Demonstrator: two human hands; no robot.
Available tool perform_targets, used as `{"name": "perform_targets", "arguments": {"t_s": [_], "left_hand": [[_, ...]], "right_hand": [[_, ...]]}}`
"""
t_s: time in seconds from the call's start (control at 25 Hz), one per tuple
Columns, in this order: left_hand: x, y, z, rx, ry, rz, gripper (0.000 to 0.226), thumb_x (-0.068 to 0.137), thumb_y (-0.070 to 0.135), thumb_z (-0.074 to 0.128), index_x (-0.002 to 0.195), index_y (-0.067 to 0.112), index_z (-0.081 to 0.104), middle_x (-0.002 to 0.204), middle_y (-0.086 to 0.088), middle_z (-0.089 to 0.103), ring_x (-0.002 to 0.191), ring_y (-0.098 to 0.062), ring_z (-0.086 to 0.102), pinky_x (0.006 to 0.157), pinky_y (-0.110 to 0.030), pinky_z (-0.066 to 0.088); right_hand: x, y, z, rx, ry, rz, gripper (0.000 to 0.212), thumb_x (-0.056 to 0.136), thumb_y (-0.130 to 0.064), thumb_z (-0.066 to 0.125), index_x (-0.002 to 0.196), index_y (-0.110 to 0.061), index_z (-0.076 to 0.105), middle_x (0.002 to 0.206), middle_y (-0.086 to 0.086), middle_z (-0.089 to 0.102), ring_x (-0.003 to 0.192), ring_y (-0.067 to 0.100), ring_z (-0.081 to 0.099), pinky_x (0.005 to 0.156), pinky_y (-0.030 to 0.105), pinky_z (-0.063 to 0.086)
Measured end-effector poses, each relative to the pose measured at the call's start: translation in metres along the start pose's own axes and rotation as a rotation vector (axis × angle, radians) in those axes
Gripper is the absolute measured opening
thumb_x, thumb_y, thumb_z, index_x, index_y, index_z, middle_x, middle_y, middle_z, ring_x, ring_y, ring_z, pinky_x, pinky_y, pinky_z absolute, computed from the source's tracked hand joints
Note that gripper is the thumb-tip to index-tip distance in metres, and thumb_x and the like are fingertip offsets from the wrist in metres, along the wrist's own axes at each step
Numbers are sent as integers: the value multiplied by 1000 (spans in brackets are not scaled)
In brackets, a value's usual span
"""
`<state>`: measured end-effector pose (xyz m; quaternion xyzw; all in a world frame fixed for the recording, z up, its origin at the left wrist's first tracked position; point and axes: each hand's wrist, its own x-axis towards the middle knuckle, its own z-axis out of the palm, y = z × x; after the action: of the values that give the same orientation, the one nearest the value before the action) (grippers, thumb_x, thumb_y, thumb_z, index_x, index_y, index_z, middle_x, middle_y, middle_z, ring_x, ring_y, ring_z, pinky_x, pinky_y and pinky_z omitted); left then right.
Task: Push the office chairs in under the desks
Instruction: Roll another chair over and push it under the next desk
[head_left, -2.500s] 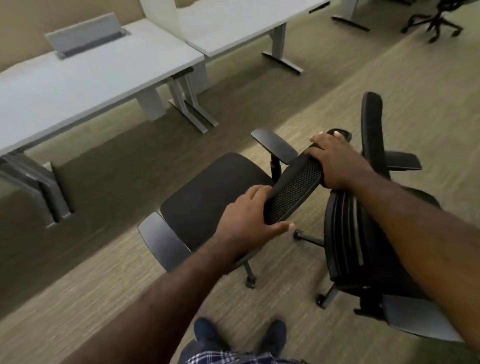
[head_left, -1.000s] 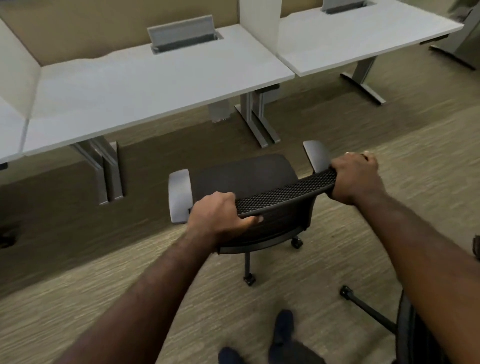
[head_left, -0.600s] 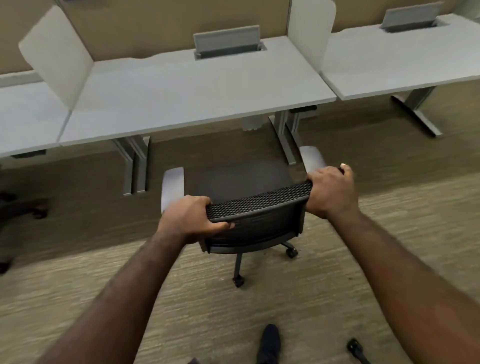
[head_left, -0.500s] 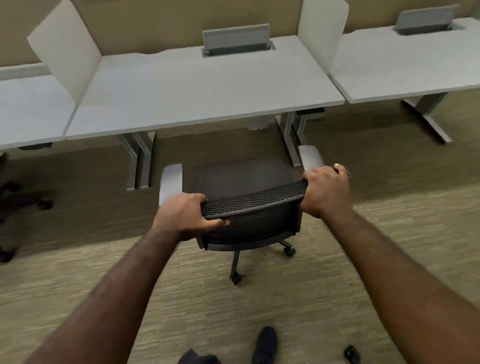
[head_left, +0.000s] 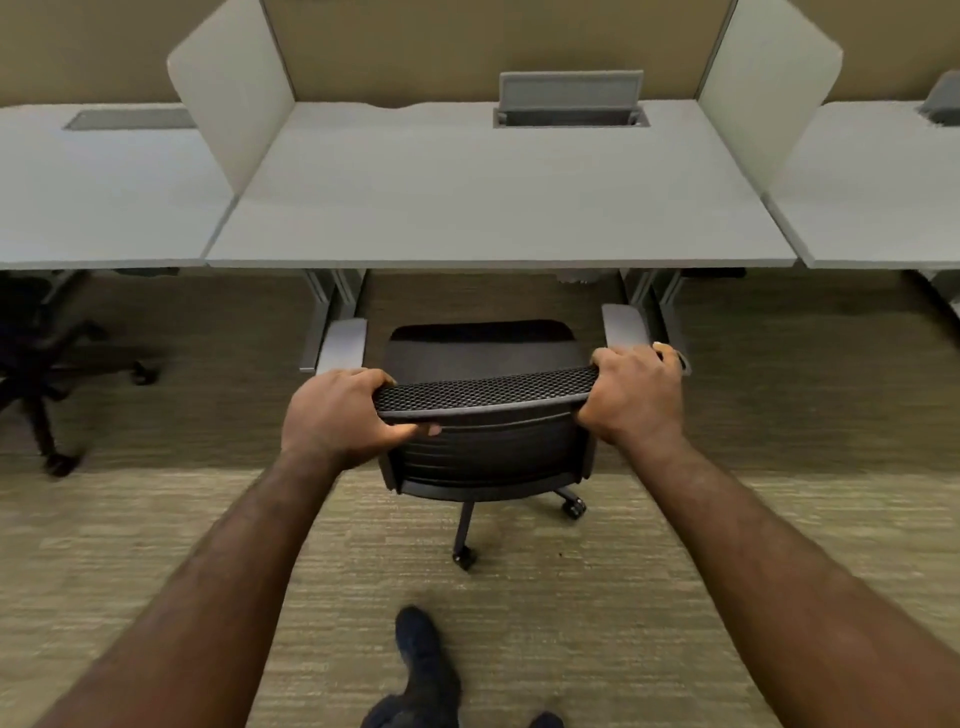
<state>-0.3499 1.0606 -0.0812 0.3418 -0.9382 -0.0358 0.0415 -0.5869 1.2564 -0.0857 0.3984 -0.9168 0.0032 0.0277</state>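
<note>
At twelve o'clock from the person, seen from the head camera, a grey desk (head_left: 498, 208) stands between two white dividers, with an open cable flap (head_left: 570, 96) at its back edge. Just short of its front edge sits a black office chair (head_left: 483, 358), facing the desk, seat still outside and armrests close to the desk legs. The left hand (head_left: 337, 410) grips the mesh backrest top at the ten o'clock corner, fingers over, thumb beneath; the right hand (head_left: 634, 395) grips the two o'clock corner, fingers curled over. At nine o'clock another black chair (head_left: 36, 343) sits partly under the neighbouring desk (head_left: 104, 197).
</note>
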Motion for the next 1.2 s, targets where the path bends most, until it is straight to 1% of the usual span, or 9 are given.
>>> {"name": "perform_targets", "arguments": {"t_s": [0.28,0.52,0.6,0.64,0.72,0.8,0.92,1.04,1.2], "left_hand": [[55,-83,-12,43,-1,34,86,57,95,47,109,31,67,98,9,69,91,-13,61,70,-29,39],[95,-154,-19,42,-47,60,82,62,90,54,114,29,64,98,8,67,89,-12,59,69,-28,39],[109,-172,-21,34,-64,62,81,63,90,54,115,29,64,97,9,67,86,-11,57,69,-29,41],[116,-178,-21,35,-78,65,81,63,90,54,115,29,64,97,9,66,85,-10,56,69,-29,42],[128,-190,-22,36,-100,65,82,63,91,50,116,30,63,96,9,65,81,-9,52,69,-29,44],[139,-201,-24,47,-107,59,84,62,94,47,114,30,63,93,9,64,79,-10,51,70,-30,47],[153,-216,-23,58,-123,52,84,63,93,47,116,31,63,95,9,64,80,-9,50,70,-30,45],[168,-230,-24,53,-140,38,84,61,94,48,117,32,62,98,9,65,83,-9,51,70,-30,43],[186,-247,-26,31,-142,10,76,62,90,54,114,35,63,98,10,65,82,-8,49,69,-30,41]], "right_hand": [[59,-73,9,-9,-1,10,42,68,-46,66,104,-26,65,100,-4,64,104,20,56,107,45,34],[102,-135,6,6,-34,-35,42,67,-46,65,102,-24,62,97,-3,63,99,21,56,101,43,36],[116,-149,4,18,-33,-72,49,67,-52,64,106,-24,62,99,-2,64,100,22,56,100,43,36],[122,-153,3,28,-26,-97,55,68,-61,62,109,-25,62,101,-2,64,101,23,56,100,44,36],[132,-160,1,64,-10,-158,75,67,-85,51,112,-26,62,103,-2,65,102,23,58,99,44,36],[143,-166,0,97,-17,-198,94,63,-98,31,114,-26,63,103,-1,66,100,23,58,97,44,36],[162,-178,1,119,-17,-216,98,65,-99,18,114,-26,62,103,0,65,98,22,57,96,44,37],[179,-191,3,122,-3,-226,97,67,-98,19,113,-24,63,101,1,65,97,23,57,96,44,39],[202,-206,4,108,-21,-237,98,66,-99,20,112,-23,62,103,1,65,100,23,56,96,45,39]]}}
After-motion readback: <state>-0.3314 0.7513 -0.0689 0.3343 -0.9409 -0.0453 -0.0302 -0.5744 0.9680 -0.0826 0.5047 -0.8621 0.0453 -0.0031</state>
